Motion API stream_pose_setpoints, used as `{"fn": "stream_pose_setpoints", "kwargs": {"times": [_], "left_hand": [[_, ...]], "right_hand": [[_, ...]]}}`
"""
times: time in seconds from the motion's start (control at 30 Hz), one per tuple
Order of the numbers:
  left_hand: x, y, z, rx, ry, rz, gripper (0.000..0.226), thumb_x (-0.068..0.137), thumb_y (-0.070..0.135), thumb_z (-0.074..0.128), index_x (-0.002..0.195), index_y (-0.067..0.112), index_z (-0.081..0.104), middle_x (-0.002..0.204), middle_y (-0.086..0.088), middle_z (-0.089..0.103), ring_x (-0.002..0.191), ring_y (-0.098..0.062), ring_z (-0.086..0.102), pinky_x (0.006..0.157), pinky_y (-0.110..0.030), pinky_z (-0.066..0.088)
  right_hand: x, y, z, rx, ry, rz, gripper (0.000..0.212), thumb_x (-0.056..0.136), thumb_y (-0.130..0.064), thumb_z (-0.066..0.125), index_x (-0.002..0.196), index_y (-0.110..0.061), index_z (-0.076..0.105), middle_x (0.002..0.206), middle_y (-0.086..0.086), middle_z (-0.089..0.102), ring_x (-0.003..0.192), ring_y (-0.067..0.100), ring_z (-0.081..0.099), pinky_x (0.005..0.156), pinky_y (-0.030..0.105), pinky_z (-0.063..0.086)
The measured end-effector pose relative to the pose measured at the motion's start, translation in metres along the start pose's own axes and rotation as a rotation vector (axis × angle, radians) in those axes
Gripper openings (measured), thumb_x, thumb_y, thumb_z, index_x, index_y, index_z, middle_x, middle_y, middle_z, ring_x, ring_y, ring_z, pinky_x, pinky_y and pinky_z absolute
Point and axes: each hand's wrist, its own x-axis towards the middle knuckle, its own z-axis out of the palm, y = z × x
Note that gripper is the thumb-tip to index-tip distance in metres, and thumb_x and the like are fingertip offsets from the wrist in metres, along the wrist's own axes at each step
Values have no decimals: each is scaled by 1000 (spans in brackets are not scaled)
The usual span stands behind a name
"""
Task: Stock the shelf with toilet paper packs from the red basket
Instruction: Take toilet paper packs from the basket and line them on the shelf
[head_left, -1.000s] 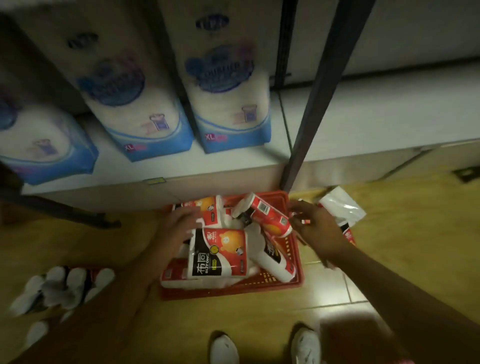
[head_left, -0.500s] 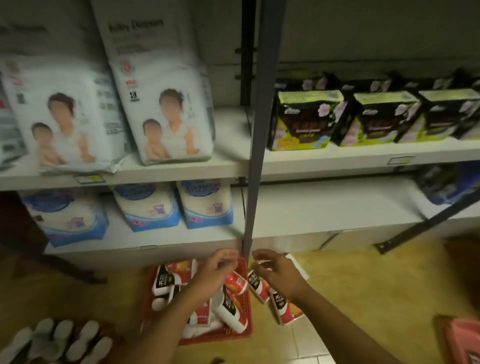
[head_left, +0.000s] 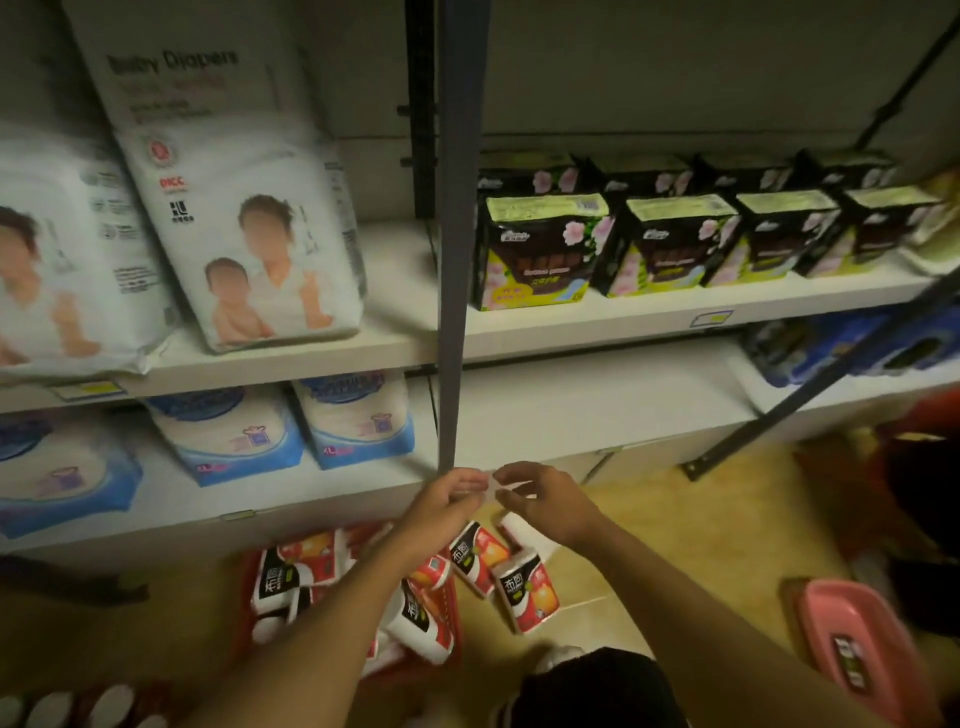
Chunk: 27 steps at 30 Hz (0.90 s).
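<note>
The red basket (head_left: 243, 597) stands on the floor below the shelves, with several red-and-white toilet paper packs (head_left: 283, 579) in it. My left hand (head_left: 447, 501) and my right hand (head_left: 550, 501) meet just above it, in front of the shelf post. Both pinch the thin white plastic top of one toilet paper pack (head_left: 524, 592). That pack hangs below my hands, just right of the basket. The bottom shelf (head_left: 597, 410) right of the post is bare.
A dark metal shelf post (head_left: 457, 260) rises just behind my hands. Blue-and-white diaper packs (head_left: 358, 421) fill the bottom shelf on the left. White diaper bags (head_left: 249, 234) and dark flowered boxes (head_left: 540, 249) stand on the shelf above. A pink tub (head_left: 862, 644) lies on the floor at the right.
My view has tilted up from the basket to the shelves. Both hands have risen out of the basket and come together, lifting one pack clear of it.
</note>
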Motion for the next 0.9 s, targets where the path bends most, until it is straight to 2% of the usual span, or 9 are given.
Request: {"fn": "stream_pose_setpoints", "kwargs": {"times": [0.13, 0.3, 0.4, 0.47, 0.57, 0.67, 0.77, 0.83, 0.9], "left_hand": [[27, 9, 18, -36, 19, 7, 20, 91, 21, 57, 106, 35, 59, 112, 11, 64, 111, -9, 59, 98, -29, 47], [63, 4, 47, -65, 114, -101, 22, 91, 29, 56, 112, 35, 60, 114, 16, 62, 109, -6, 58, 94, -29, 49], [90, 4, 67, -45, 182, -174, 25, 93, 28, 55, 118, 31, 58, 117, 15, 59, 107, -3, 56, 80, -17, 48], [105, 9, 80, -66, 274, -181, 24, 93, 22, 56, 117, 22, 59, 111, 13, 60, 107, -5, 57, 75, -9, 44], [116, 20, 94, -73, 381, -191, 26, 93, 15, 55, 119, 18, 58, 105, 17, 57, 101, -1, 55, 70, -8, 43], [125, 24, 100, -55, 440, -160, 27, 95, 15, 53, 120, 23, 58, 108, 22, 56, 96, 11, 50, 65, -4, 44], [132, 11, 102, -23, 456, -154, 24, 95, 18, 52, 117, 26, 60, 107, 24, 57, 98, 11, 50, 74, -9, 41], [133, -10, 106, 23, 449, -132, 22, 95, 17, 53, 113, 26, 61, 109, 19, 60, 102, 6, 53, 86, -16, 43], [135, -35, 112, 76, 418, -110, 21, 94, 16, 53, 111, 25, 62, 110, 12, 64, 104, 0, 57, 91, -21, 45]], "right_hand": [[24, 13, -18, 1, -15, -46, 25, 92, -29, 59, 116, -21, 64, 112, -7, 66, 93, 5, 61, 68, 1, 42], [71, 58, -35, 31, -136, -81, 20, 92, -26, 61, 111, -25, 62, 106, -11, 63, 92, 2, 62, 70, 3, 43], [105, 94, -42, 59, -234, -109, 19, 91, -22, 62, 109, -27, 61, 104, -12, 62, 90, 3, 61, 69, 5, 46], [124, 113, -51, 100, -291, -130, 21, 89, -17, 64, 109, -21, 64, 103, -7, 64, 90, 6, 61, 75, 6, 49], [140, 133, -71, 131, -330, -129, 26, 89, -12, 64, 115, -10, 65, 106, 0, 66, 90, 11, 61, 69, -2, 42], [151, 144, -85, 139, -332, -136, 27, 89, -13, 64, 115, -13, 64, 106, -1, 67, 87, 12, 65, 69, -1, 43], [154, 153, -87, 92, -308, -153, 25, 90, -16, 63, 114, -17, 65, 106, -4, 67, 83, 11, 66, 68, -1, 43], [151, 160, -82, 56, -284, -162, 22, 90, -17, 63, 112, -18, 65, 104, -6, 65, 79, 11, 65, 66, 0, 43], [146, 169, -76, 24, -247, -171, 21, 90, -17, 63, 110, -19, 65, 101, -8, 65, 75, 11, 64, 66, 1, 42]]}}
